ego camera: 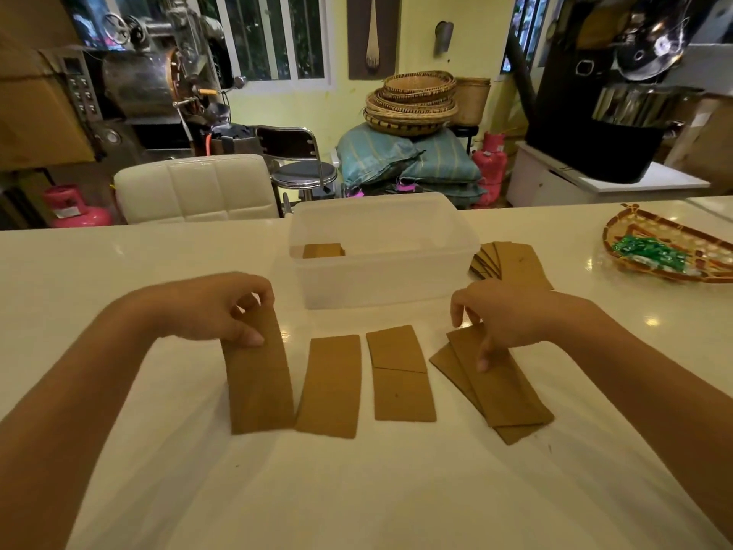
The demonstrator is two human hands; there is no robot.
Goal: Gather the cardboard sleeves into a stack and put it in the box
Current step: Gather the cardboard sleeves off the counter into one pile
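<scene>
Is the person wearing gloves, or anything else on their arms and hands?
No gloves. The left hand and right hand are both bare, and so are both forearms as far as the picture shows. No sleeves reach into view. I see no watch, bracelet or ring on either wrist or on the fingers that show.

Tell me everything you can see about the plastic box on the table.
The plastic box is a cloudy, see-through rectangular tub with rounded corners and a thick rim, and no lid on it. It stands upright on the white table, beyond both hands, which do not touch it. Inside, at its left end, lies a small stack of brown cardboard sleeves. More sleeves are fanned out on the table by its right side.
</scene>
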